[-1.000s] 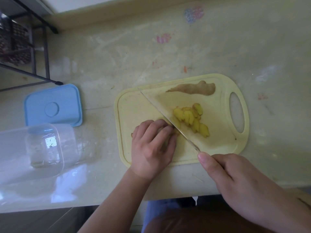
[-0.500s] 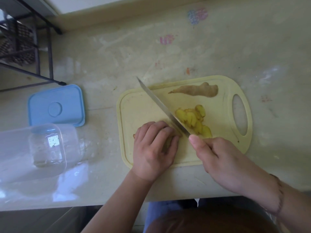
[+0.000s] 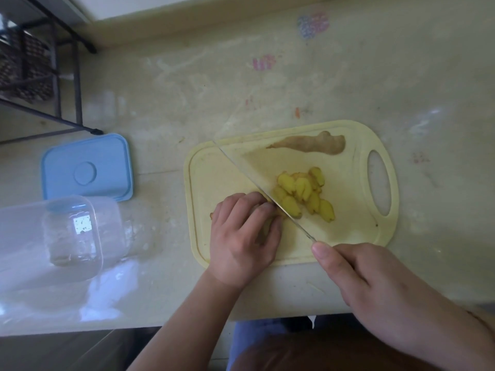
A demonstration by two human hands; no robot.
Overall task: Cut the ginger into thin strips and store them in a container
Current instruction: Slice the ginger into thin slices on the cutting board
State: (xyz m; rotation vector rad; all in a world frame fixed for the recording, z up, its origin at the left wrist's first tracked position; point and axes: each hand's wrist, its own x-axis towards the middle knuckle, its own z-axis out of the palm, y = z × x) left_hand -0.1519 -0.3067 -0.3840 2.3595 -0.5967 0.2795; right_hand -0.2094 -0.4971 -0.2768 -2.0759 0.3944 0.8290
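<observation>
Ginger piece [image 3: 267, 198], one, mostly hidden under the left hand [image 3: 242, 236], on the pale yellow cutting board [image 3: 348, 228]. Ginger slices [image 3: 304, 194], one heap of roughly ten, bright yellow, just right of the knife [image 3: 257, 186]. Peel strip [image 3: 310, 144], one, tan, at the board's far edge. Left hand: fingers curled, pressing the piece. Right hand [image 3: 375, 285]: gripping the knife handle, blade laid diagonally against the left knuckles. Clear container [image 3: 53, 236], one, on its side on the counter [image 3: 214, 76]; blue lid [image 3: 87, 167], one, beside it.

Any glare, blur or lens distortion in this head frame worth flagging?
Head view: bright glare on the clear container and the table beside it; wide-angle bending at the frame edges; soft overall, though the knife and ginger slices stay readable.
</observation>
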